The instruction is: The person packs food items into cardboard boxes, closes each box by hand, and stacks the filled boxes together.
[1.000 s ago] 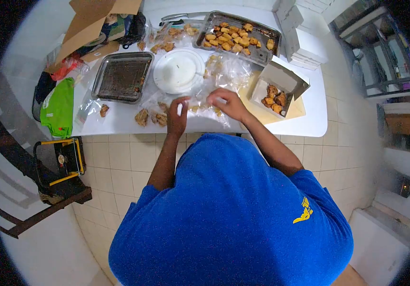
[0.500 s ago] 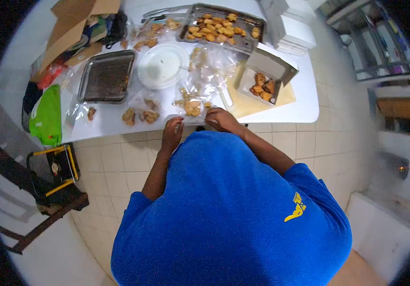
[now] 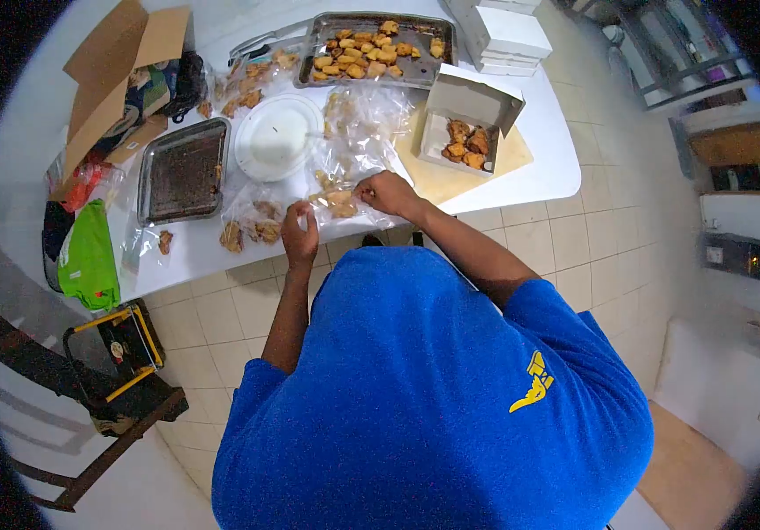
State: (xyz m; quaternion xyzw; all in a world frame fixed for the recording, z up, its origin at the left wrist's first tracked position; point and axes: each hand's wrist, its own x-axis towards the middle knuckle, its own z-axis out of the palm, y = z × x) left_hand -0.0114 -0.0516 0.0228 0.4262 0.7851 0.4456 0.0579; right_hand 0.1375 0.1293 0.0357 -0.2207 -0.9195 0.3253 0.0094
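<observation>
Smooth white table (image 3: 556,170): rounded right corner, surface showing beside open cardboard box (image 3: 477,94) | Bag (image 3: 330,200), clear crinkled plastic, lumpy browned food (image 3: 343,205) inside: near edge, between hands | Left hand (image 3: 300,233) curled, right hand (image 3: 387,193) bunched beside bag; grip: cannot tell

You have a fisheye view: black corners, straight lines bowing toward the margins. Bench (image 3: 555,170) bright, upper centre; you get glare off the clear plastic (image 3: 366,119) there. Your blue shirt (image 3: 433,380) darkens into shadow at lower centre. Grain in dark areas; right margin hazy, smeared.
</observation>
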